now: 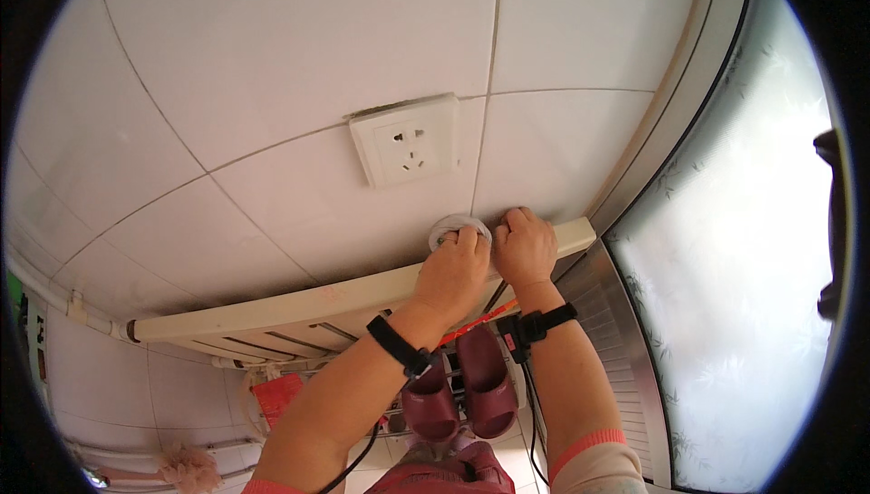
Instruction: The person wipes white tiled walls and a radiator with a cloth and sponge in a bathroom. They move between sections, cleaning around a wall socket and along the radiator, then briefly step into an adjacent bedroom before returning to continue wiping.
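Note:
My left hand [455, 276] has its fingers closed on a round whitish roll [443, 227], which looks like a coil of tape or cord, above the top of a cream radiator [272, 300]. Right beside it, my right hand [529, 246] is bent with its fingertips near the roll's right side and the tiled wall; what those fingertips hold, if anything, is hidden. Each wrist wears a black strap with a small device and a cable. A white wall socket [408, 142] is mounted above the roll.
Maroon slippers [491, 385] rest on a rack below the radiator. A red item [277, 399] and a pink mesh bath puff [189, 468] are at lower left. A metal-framed frosted glass panel [734, 242] borders the right side. A white pipe [88, 317] joins the radiator's left end.

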### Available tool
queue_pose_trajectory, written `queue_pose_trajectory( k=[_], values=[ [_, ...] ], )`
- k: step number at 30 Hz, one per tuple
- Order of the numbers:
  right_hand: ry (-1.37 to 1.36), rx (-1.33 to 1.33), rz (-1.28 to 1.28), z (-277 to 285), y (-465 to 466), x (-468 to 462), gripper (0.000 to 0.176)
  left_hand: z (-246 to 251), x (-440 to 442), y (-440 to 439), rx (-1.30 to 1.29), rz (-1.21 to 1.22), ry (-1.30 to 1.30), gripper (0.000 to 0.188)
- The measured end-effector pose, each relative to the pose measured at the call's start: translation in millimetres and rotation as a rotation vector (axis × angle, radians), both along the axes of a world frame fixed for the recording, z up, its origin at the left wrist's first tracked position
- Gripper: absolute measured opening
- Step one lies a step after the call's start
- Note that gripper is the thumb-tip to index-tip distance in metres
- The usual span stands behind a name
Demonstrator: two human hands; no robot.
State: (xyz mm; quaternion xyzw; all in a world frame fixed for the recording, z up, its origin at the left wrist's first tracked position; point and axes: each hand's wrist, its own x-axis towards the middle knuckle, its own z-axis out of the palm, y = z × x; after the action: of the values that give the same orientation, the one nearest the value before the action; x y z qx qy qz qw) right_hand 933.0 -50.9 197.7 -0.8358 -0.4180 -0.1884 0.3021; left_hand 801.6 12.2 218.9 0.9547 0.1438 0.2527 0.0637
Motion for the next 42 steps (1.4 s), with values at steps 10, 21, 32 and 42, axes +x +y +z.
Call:
queue_pose_trajectory(
  k=[10, 21, 32, 42],
  values=[
    [0.073, -0.032, 0.002, 3, -1, 0, 0.013, -6, -186, 79, 0.175, 0.399, 0.017, 0.011],
    [0.09, -0.061, -0.041, -4, 1, 3, 0.018, -17, -354, 141, 0.045, 1.038, -0.056, 0.021],
    [0.037, -0.379, 0.266, 9, 71, -140, 0.035, -32, -364, 153, 0.179, 0.889, -0.202, 0.025],
    [0.069, -0.374, 0.185, 13, 76, -152, 0.046, -35, -366, 154, 0.177, 0.886, -0.191, 0.028]
  ],
)
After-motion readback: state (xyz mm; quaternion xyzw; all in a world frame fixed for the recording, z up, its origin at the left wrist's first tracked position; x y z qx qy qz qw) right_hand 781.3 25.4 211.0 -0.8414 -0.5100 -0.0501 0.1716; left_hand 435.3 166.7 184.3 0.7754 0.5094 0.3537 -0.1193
